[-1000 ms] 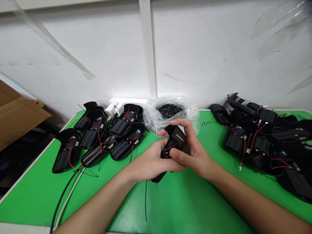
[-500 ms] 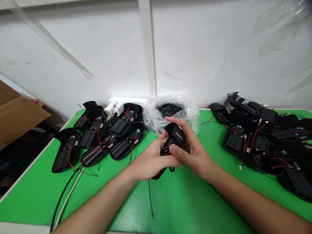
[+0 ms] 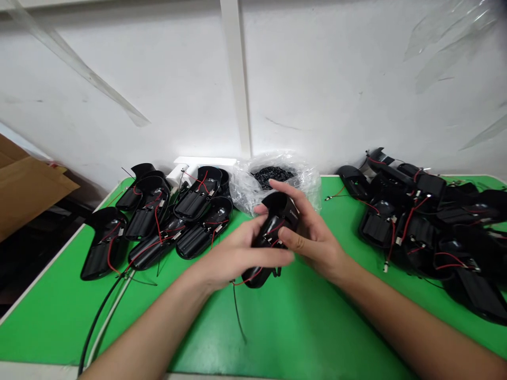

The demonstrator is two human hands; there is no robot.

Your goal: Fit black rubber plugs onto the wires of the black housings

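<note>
Between my hands, above the green table, is a black curved plastic housing (image 3: pixel 273 224) with a battery compartment and red and black wires. It tilts with its flared end up and away from me. My right hand (image 3: pixel 317 240) grips the flared end from the right, thumb on the inner face and fingers round the outside. My left hand (image 3: pixel 233 253) wraps the housing from the left, its thumb stretched across the front and its other fingers partly hidden behind. From the lower end a thin black wire (image 3: pixel 238 316) hangs down.
Several similar housings (image 3: pixel 146 211) lie in a group at the left, and a larger heap (image 3: pixel 415 227) covers the right side. Behind my hands stands a clear plastic bag (image 3: pixel 243 187) of small black parts. Two cables (image 3: pixel 103 311) cross the green table (image 3: pixel 317 338) at front left.
My left thumb has lifted and straightened, showing more of the housing's inner face. The housing has turned slightly, so its printed outer side shows less.
</note>
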